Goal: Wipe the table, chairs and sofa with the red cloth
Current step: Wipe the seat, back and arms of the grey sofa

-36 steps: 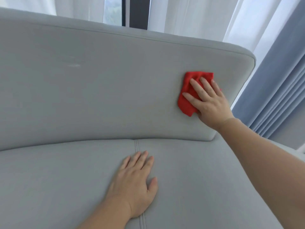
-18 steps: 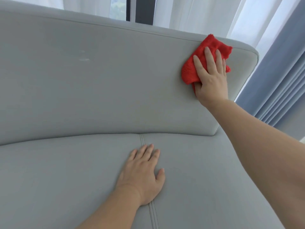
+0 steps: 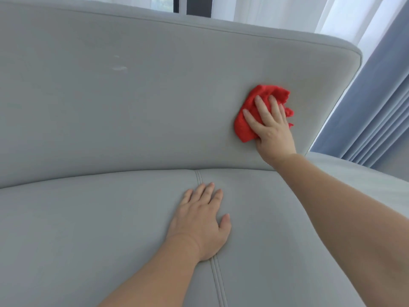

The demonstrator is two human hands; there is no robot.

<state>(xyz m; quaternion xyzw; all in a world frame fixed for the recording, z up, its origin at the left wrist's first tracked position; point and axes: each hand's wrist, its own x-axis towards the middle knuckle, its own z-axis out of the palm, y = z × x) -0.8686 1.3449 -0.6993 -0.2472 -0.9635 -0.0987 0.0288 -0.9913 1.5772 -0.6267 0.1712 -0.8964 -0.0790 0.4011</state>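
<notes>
Step in hand: We judge this to be the sofa stage of the wiping. The red cloth (image 3: 245,127) is at work on the backrest (image 3: 132,107) of the sofa (image 3: 55,207), near its right end.
Cloth position: Bunched against the backrest at about 2 o'clock from the centre of the view, below the piped top edge and above the crease where the seat begins.
Right hand: The right hand (image 3: 273,131) presses the cloth to the fabric, its fingers (image 3: 261,107) straight and slightly spread. The thumb is hidden, so we cannot tell whether it pinches a fold.
Left hand: The left hand (image 3: 201,220) rests palm-down on the seat (image 3: 88,229) at 6 o'clock. Its fingers are extended and close together and hold nothing, and its heel lies on the double seam (image 3: 215,280).
Next move: We expect a stroke toward 9 o'clock is called for, with even pressure so the bunched cloth does not roll out from under the palm. A pale mark (image 3: 119,68) at 10 o'clock would merit a pass.
Table and chairs: Neither is in view, so we cannot judge how they stand.
Surface: Grey, matte, smooth upholstery, which we take to be soft and likely to yield under pressure.
Room: Behind the backrest at 12 o'clock hang a white sheer curtain (image 3: 276,12) and a dark window frame (image 3: 192,5). At 3 o'clock hangs a pleated blue curtain (image 3: 380,107).
</notes>
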